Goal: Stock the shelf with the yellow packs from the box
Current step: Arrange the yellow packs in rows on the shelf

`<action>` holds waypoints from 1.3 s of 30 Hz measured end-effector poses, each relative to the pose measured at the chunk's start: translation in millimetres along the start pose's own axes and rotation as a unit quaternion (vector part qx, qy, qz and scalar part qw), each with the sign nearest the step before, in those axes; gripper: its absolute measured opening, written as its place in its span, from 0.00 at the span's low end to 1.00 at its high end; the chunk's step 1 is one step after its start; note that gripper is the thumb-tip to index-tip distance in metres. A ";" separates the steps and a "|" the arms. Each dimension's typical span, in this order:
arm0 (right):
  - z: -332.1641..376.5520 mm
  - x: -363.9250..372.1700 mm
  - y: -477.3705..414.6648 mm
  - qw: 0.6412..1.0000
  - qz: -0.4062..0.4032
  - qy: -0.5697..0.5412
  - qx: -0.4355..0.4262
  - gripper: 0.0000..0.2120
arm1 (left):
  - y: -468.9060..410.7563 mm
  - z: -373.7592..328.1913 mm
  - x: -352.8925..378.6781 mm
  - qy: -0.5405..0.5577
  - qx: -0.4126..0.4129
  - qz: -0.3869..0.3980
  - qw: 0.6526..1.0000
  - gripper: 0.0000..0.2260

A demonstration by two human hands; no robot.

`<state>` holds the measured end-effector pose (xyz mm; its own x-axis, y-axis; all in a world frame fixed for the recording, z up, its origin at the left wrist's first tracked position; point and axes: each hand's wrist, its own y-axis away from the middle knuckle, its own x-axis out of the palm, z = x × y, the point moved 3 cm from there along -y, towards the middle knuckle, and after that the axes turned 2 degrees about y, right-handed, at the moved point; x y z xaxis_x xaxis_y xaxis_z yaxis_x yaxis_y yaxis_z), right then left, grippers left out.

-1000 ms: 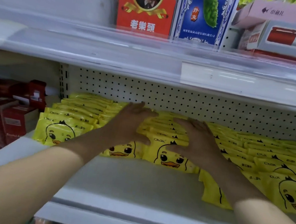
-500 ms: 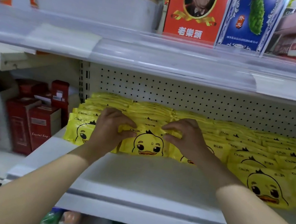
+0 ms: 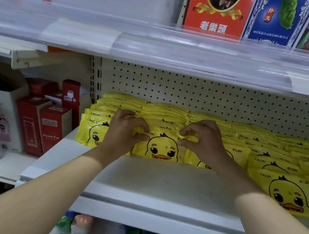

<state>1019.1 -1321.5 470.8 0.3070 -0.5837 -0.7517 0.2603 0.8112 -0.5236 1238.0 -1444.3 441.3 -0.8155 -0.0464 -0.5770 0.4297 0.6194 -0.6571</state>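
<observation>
Squared the yellow pack (image 3: pixel 162 148), frame centre
L hand (image 3: pixel 125 130) & R hand (image 3: pixel 202 140) pinched its top corners, leaning it on its row on the shelf (image 3: pixel 158 188), prob. to face it out.

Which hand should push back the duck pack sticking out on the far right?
Probably right: the right hand pinches the middle duck pack on the side nearer that protruding pack, while the left hand grips its far edge and would have to cross.

Left hand (image 3: pixel 123 132) and right hand (image 3: pixel 205 143) — flat earlier — now pinch the front yellow pack (image 3: pixel 162 148).
</observation>
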 end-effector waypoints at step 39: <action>-10.6 -4.0 -8.6 0.989 0.091 -0.100 0.053 0.06 | -11.9 -28.4 -20.1 0.096 -0.098 0.117 0.984 0.05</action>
<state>1005.9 -1325.7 474.2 0.5297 -0.4327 -0.7296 0.2755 0.9012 -0.3345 1238.3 -1428.5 474.5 -0.7695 0.2525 -0.5866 0.5462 0.7361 -0.3997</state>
